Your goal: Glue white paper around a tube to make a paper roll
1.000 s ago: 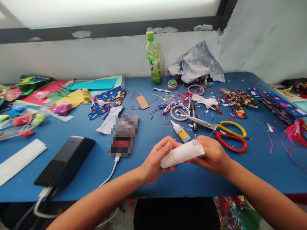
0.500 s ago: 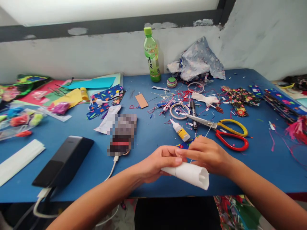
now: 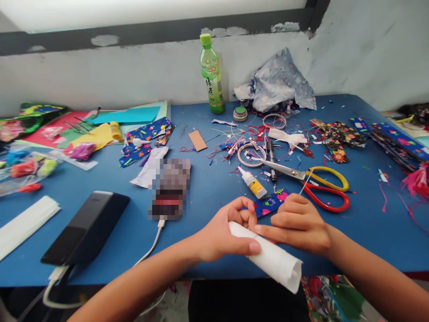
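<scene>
My left hand is closed round a white roll of thin sheet, its thumb pressed along the near side. The roll slants down to the right, and its open end faces me. A thin thread circles the roll under my fingers. My right hand is closed in a pinch on a white thread, whose end sticks up above the knuckles; the index finger reaches to the roll. Just beyond the hands lie a blue patterned fabric strip, a small glue bottle and large scissors with yellow and red handles.
Behind the scissors are a black marker, a tape ring and tangled thread scraps. A green tea bottle stands by the wall. Left are a phone on a cable, a black device and folded white sheets.
The roll has shifted slightly down and right, tilting more. My right hand has moved a little right, pulling the thread to the upper right. More of the blue patterned strip shows.
</scene>
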The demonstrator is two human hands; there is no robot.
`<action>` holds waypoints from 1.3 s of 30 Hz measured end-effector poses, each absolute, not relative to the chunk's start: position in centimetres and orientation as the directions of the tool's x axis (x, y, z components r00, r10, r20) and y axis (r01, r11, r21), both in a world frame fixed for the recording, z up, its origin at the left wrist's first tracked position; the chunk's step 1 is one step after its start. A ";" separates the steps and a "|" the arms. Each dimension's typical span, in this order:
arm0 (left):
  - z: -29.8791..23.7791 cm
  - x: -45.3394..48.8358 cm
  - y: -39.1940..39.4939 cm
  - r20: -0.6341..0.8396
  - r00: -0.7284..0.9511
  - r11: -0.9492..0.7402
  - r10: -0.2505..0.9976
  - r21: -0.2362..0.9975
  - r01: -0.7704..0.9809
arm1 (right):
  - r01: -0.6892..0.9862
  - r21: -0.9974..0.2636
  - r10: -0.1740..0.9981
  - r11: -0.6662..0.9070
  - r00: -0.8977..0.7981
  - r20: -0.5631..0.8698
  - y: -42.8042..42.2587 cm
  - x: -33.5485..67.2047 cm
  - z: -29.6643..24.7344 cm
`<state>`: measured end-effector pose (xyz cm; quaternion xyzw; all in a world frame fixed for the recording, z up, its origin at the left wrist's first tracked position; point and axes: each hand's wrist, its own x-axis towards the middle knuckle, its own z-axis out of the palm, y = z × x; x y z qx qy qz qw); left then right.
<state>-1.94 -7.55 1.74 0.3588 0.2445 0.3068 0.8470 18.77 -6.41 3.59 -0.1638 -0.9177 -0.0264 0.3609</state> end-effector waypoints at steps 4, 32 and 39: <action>1.9 -2.1 -7.8 -0.138 0.710 0.526 0.690 0.769 -0.362 | 0.297 -0.088 0.278 0.951 -0.691 0.668 -6.7 18.7 3.7; 0.7 -2.3 -7.3 -0.040 0.490 0.163 0.871 0.964 -0.211 | 0.460 -0.272 0.500 0.845 -0.502 0.705 -6.4 18.1 2.8; 0.7 -2.9 -7.3 0.114 0.562 -0.086 0.819 0.993 -0.077 | 0.381 -0.412 0.558 0.828 -0.491 0.669 -6.1 18.0 2.9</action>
